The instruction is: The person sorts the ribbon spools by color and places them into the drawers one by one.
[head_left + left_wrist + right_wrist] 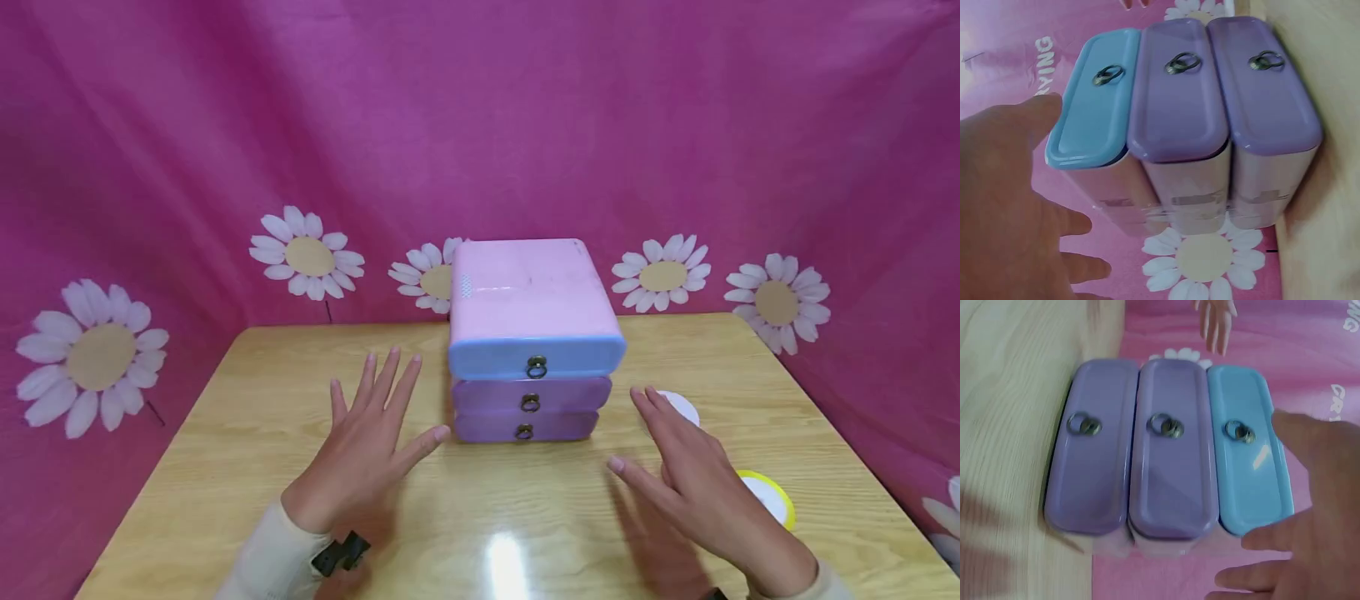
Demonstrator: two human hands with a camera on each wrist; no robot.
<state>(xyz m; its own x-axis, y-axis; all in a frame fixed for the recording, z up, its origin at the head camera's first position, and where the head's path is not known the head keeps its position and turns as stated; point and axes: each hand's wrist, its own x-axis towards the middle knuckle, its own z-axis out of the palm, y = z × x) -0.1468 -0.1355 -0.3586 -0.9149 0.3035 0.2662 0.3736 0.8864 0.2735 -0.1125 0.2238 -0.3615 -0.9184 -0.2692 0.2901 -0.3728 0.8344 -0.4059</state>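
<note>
A small drawer cabinet [528,292] with a pink top stands on the wooden table. Its top drawer front [491,360] is blue and the two below are purple, each with a bronze ring pull. To the cabinet's left, my left hand [363,454] hovers with fingers spread, holding nothing. On the other side my right hand [693,479] is held out, thumb apart from the straight fingers, also holding nothing. Both wrist views show the drawer fronts; the blue one [1250,481] lies nearest the right hand there. Neither hand appears to touch the cabinet.
A white round object [681,408] lies partly behind my right hand. Nearer me, a yellow-rimmed white disc [776,498] rests on the wooden table [247,417]. A magenta cloth [525,108] printed with daisies hangs behind and at both sides.
</note>
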